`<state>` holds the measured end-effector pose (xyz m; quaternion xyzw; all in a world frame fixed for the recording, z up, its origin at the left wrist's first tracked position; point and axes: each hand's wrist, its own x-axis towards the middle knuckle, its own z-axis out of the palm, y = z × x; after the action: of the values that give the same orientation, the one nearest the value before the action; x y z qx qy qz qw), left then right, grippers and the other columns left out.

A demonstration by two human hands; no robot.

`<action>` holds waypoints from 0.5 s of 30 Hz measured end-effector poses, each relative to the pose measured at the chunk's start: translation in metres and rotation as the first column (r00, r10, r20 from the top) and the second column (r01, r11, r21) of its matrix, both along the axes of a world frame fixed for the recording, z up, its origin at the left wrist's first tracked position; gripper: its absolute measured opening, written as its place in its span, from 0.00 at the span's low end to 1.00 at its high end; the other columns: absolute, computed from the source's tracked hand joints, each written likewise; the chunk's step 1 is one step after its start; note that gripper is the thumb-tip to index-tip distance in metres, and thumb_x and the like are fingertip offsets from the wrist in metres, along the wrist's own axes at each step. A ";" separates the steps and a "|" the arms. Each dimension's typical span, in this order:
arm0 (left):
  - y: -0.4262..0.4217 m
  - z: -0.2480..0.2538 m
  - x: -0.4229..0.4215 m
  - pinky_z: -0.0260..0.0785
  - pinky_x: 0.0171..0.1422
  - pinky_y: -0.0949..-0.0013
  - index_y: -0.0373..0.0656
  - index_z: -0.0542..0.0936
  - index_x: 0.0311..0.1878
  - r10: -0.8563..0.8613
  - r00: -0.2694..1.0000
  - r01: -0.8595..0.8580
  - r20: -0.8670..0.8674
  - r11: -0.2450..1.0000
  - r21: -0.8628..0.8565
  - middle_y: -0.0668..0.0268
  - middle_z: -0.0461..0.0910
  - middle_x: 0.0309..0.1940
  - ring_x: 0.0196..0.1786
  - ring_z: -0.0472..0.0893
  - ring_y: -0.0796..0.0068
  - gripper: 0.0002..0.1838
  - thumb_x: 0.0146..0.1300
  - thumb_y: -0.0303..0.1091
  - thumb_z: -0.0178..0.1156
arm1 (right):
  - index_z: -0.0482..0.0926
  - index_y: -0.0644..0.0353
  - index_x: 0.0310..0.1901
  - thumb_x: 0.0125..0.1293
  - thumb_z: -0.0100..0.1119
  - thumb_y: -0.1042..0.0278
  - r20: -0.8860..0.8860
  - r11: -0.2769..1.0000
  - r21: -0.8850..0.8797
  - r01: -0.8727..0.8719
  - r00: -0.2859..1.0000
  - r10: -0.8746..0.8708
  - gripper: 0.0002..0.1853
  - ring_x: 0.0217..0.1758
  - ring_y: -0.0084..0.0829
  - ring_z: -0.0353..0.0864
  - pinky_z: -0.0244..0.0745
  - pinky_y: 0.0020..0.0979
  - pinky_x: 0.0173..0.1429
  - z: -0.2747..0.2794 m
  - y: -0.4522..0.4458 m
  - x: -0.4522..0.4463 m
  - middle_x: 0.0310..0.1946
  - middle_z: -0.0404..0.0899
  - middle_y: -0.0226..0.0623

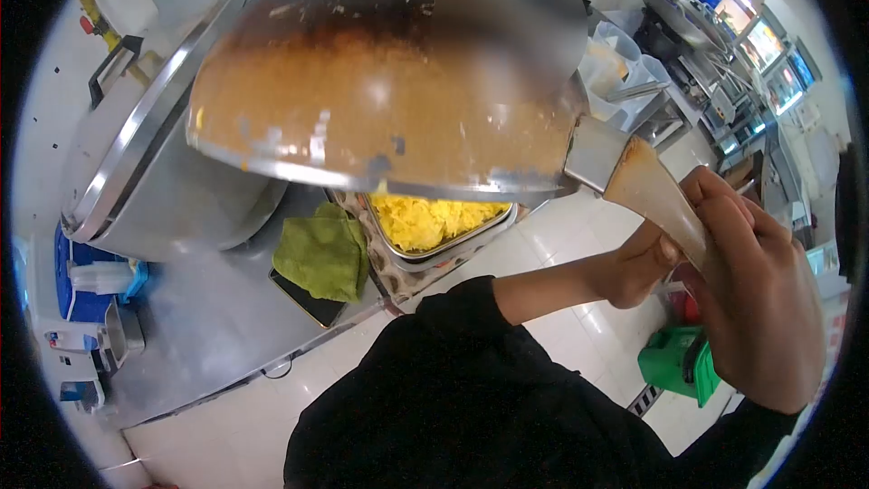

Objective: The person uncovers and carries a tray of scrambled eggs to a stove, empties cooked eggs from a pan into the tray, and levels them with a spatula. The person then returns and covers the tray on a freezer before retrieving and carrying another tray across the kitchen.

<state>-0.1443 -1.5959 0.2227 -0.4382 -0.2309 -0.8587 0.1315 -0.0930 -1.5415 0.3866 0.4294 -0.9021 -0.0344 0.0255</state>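
A large frying pan [362, 100] with a scorched orange-brown outside is tipped on its side, its underside turned up and its rim low. My right hand [765, 290] is wrapped around the pale handle [656, 199]. Against the handle's lower side, my left hand [638, 267] is closed on it, partly hidden behind the handle and right hand. Below the rim, yellow scrambled eggs [434, 220] fill a rectangular metal tray [418, 255], which sits on an egg carton [376, 258]. The pan's inside is hidden.
A big metal pot [181, 190] stands at the left on the steel counter [208, 326]. A green cloth [321, 254] lies over a dark flat object [308, 299] near the tray. Plastic containers [620, 72] are at the back right; a green bin [679, 362] stands on the floor.
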 end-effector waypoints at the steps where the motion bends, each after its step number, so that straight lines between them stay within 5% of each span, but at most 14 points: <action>1: 0.002 0.000 -0.002 0.54 0.62 0.69 0.42 0.49 0.60 -0.003 1.000 0.003 0.011 1.000 -0.013 0.62 0.57 0.56 0.61 0.60 0.73 0.39 0.56 0.65 0.36 | 0.67 0.65 0.45 0.46 0.55 0.80 -0.027 1.000 0.024 0.009 1.000 -0.009 0.20 0.34 0.43 0.78 0.72 0.35 0.37 0.002 0.002 0.004 0.36 0.74 0.49; 8: 0.013 0.002 0.003 0.54 0.63 0.67 0.42 0.49 0.61 -0.031 0.998 0.036 0.062 0.997 -0.074 0.62 0.58 0.57 0.61 0.61 0.72 0.39 0.57 0.65 0.34 | 0.68 0.60 0.42 0.50 0.55 0.78 0.086 0.997 0.075 -0.025 0.996 0.019 0.16 0.31 0.40 0.77 0.71 0.33 0.35 0.010 0.010 0.000 0.30 0.75 0.46; 15: 0.020 0.000 0.007 0.53 0.64 0.66 0.43 0.49 0.61 -0.035 0.995 0.042 0.090 0.996 -0.083 0.62 0.59 0.57 0.61 0.61 0.70 0.38 0.57 0.65 0.32 | 0.68 0.61 0.45 0.49 0.57 0.77 0.171 0.990 -0.099 0.098 0.982 -0.080 0.19 0.35 0.38 0.76 0.67 0.34 0.41 0.001 0.021 -0.001 0.30 0.75 0.45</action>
<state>-0.1371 -1.5763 0.2227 -0.4092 -0.2644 -0.8691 0.0856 -0.0943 -1.5203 0.3881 0.3882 -0.9198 0.0490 -0.0287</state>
